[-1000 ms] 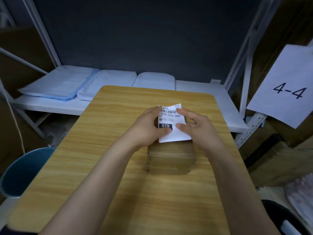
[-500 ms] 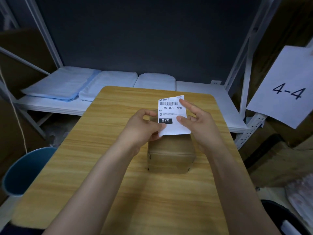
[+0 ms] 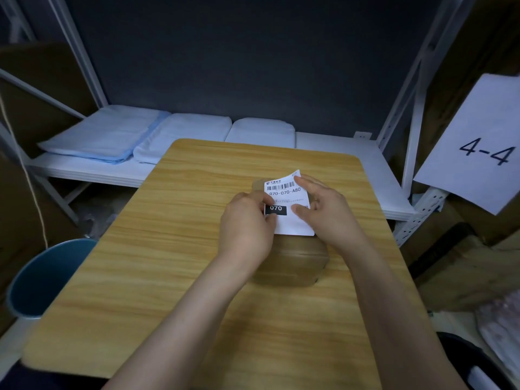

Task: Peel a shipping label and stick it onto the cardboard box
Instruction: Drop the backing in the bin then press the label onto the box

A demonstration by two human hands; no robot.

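A white shipping label [image 3: 287, 198] with a barcode, "070-070-A80" and a black "070" block lies over the top of a small brown cardboard box [image 3: 295, 263] on the wooden table [image 3: 168, 249]. My left hand [image 3: 247, 229] pinches the label's left edge near the black block. My right hand [image 3: 326, 209] holds its right side, with the thumb on the paper and the forefinger at the top right corner, which curls upward. The box top is mostly hidden under the label and my hands.
A white metal shelf [image 3: 337, 153] behind the table carries folded light blue and white cloths [image 3: 118, 133]. A blue bin [image 3: 47, 280] stands at the table's left. A paper sign reading "4-4" [image 3: 484, 147] hangs at the right, with cardboard boxes [image 3: 464, 271] below it.
The label, lifted up half a second ago, has come back down onto the box top. Both hands have lowered with it and still hold its edges.
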